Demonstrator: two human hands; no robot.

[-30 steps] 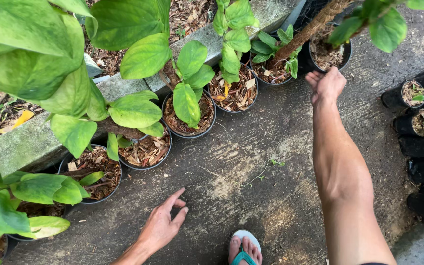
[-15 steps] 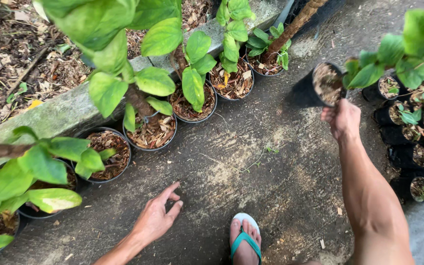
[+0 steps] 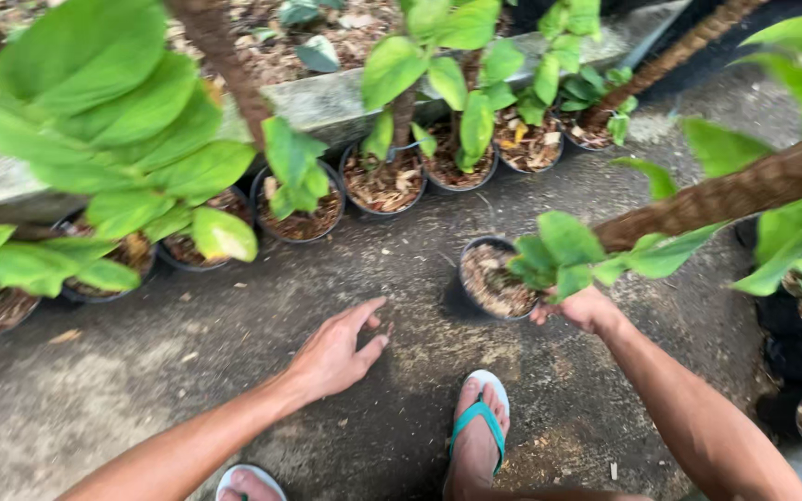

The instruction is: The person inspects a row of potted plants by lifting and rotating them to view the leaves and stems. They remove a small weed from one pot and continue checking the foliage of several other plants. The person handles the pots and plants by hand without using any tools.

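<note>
Pot [image 3: 489,278] much lower now than a moment ago, down near the ground [image 3: 141,399], just ahead of the flip-flop [image 3: 480,422], apart from the row of pots [image 3: 382,181]. Gripped at the rim by right hand [image 3: 587,308], fingers curled tight. Left hand [image 3: 336,353] empty, fingers spread wide. Cannot tell if touching ground yet.

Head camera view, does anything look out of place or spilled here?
One black pot sits alone on the concrete, apart from the row of pots along the curb; the right hand grips its rim. The left hand hovers open. Nothing is visibly spilled or broken.
</note>
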